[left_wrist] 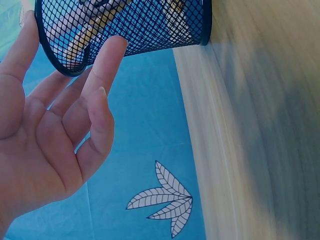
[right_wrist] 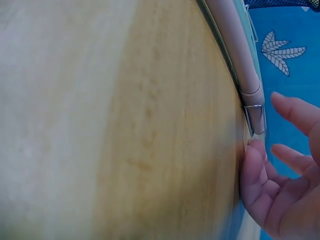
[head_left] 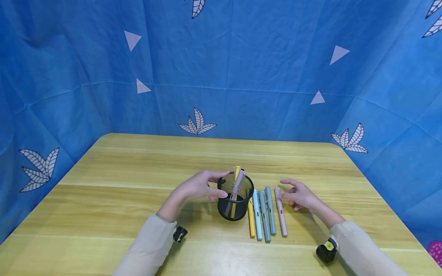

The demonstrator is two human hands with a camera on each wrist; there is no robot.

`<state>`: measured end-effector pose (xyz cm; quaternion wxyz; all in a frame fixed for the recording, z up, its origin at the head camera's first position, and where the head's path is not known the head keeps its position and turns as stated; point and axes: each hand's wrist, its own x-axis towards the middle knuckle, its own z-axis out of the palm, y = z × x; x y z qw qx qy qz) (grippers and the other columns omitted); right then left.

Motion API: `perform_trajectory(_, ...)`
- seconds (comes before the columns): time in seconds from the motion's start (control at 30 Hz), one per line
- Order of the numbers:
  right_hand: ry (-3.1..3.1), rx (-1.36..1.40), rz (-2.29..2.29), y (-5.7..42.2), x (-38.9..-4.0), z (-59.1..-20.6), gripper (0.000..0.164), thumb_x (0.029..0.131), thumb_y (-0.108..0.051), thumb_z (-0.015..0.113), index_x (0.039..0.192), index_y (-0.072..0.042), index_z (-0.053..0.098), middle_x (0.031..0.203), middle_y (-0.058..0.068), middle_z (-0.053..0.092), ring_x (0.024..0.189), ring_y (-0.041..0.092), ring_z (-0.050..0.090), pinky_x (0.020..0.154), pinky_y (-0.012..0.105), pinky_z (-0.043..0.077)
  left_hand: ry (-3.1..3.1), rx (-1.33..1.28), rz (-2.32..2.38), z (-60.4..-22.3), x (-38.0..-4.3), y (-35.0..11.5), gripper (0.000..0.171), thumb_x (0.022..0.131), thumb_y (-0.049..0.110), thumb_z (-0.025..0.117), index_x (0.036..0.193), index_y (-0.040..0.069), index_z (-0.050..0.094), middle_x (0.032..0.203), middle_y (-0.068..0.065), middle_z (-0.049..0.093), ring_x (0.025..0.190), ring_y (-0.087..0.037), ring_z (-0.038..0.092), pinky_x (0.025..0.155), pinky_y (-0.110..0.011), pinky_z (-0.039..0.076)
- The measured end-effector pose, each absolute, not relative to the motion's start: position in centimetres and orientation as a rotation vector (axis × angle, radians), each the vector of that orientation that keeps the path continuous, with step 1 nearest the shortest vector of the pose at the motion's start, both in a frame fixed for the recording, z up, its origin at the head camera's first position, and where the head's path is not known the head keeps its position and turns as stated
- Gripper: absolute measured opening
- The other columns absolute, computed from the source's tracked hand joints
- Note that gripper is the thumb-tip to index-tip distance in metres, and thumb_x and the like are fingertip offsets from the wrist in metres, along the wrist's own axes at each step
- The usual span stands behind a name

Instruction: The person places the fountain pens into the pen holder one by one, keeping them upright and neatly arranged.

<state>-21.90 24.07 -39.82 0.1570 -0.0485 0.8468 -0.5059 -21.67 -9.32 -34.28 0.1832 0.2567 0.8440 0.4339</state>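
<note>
A black mesh pen holder (head_left: 223,209) stands upright on the table, with a yellow pen (head_left: 237,171) and a greyish-lilac pen (head_left: 238,183) leaning inside it. My left hand (head_left: 198,186) grips the holder's rim from the left, thumb at the near side and forefinger at the far side. A pale lilac pen (head_left: 282,218) lies at the right end of a row. Close by its clip end is my right hand (head_left: 302,195), fingers loosely bent and nothing held. In the right wrist view, curled fingertips (right_wrist: 252,160) sit right beside the pen's end (right_wrist: 256,119).
Between holder and lilac pen lie a yellow pen (head_left: 251,224), a light blue pen (head_left: 257,218) and two blue-teal pens (head_left: 264,220), side by side. A blue patterned cloth (head_left: 221,57) hangs behind the wooden table (head_left: 103,214). Each wrist bears a small black camera (head_left: 326,252).
</note>
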Motion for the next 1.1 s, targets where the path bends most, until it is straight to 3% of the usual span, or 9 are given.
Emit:
perform_trajectory(0.23, 2.434, -0.198, -1.344, 24.01, -22.03, -39.82, 0.080, 0.078, -0.015, 0.069, 0.139, 0.002, 0.021, 0.060, 0.002, 0.043, 0.048, 0.011, 0.041, 0.040, 0.021, 0.038, 2.377, 0.726, 1.231, -34.41, -21.76, -9.32, 0.067, 0.079, 0.025, 0.068, 0.138, 0.019, 0.036, 0.136, -0.017, 0.037, 0.062, -0.027, 0.062, 0.097, -0.046, 0.030)
perform_trajectory(0.5, 2.436, -0.232, -1.283, 23.88, -22.08, -39.84, 0.084, 0.077, -0.016, 0.071, 0.140, 0.002, 0.019, 0.060, 0.002, 0.043, 0.050, 0.012, 0.041, 0.040, 0.021, 0.036, 2.384, 0.726, 1.217, -34.43, -21.74, -9.32, 0.067, 0.079, 0.026, 0.068, 0.138, 0.018, 0.036, 0.136, -0.016, 0.037, 0.065, -0.020, 0.060, 0.097, -0.046, 0.030)
perform_trajectory(0.7, 2.454, -0.237, -1.252, 23.72, -22.11, -39.90, 0.082, 0.076, -0.017, 0.072, 0.139, 0.003, 0.022, 0.062, 0.004, 0.046, 0.049, 0.012, 0.039, 0.041, 0.021, 0.033, 2.382, 0.695, 1.224, -34.45, -21.68, -9.31, 0.067, 0.079, 0.026, 0.069, 0.138, 0.019, 0.037, 0.136, -0.017, 0.036, 0.064, -0.022, 0.062, 0.096, -0.045, 0.031)
perform_trajectory(0.93, 2.483, -0.217, -1.224, 23.58, -22.13, -39.98, 0.075, 0.075, -0.017, 0.072, 0.134, 0.005, 0.032, 0.062, 0.004, 0.046, 0.048, 0.011, 0.039, 0.040, 0.020, 0.034, 2.400, 0.695, 1.205, -34.49, -21.67, -9.30, 0.066, 0.078, 0.027, 0.069, 0.137, 0.022, 0.038, 0.135, -0.015, 0.038, 0.074, -0.018, 0.059, 0.096, -0.043, 0.032)
perform_trajectory(1.1, 2.495, -0.203, -1.213, 23.48, -22.11, -39.97, 0.070, 0.075, -0.016, 0.072, 0.131, 0.006, 0.036, 0.061, 0.003, 0.046, 0.048, 0.011, 0.040, 0.040, 0.020, 0.034, 2.393, 0.697, 1.215, -34.58, -21.73, -9.31, 0.067, 0.078, 0.027, 0.069, 0.137, 0.022, 0.038, 0.136, -0.014, 0.038, 0.068, -0.018, 0.060, 0.097, -0.044, 0.031)
